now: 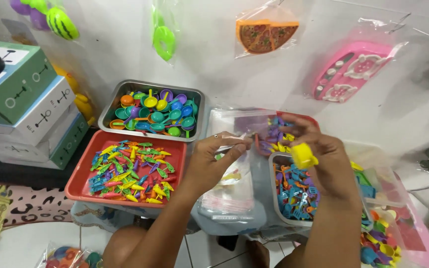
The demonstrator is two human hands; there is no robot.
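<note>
My left hand (213, 161) pinches the top edge of a clear plastic bag (233, 191) that hangs in front of me with a few small toys inside. My right hand (326, 159) holds a small yellow toy piece (303, 156) between fingers and thumb, just right of the bag's mouth. Under my right hand sits a metal tray of small blue and orange toy utensils (294, 193).
A red tray of colourful toy vegetables (127, 171) and a metal tray of toy pans (152, 111) lie to the left. Stacked boxes (23, 101) stand at far left. Bagged toys hang on the wall: pizza slices (266, 33), pink stove (353, 69). More toy bins (388, 233) sit at right.
</note>
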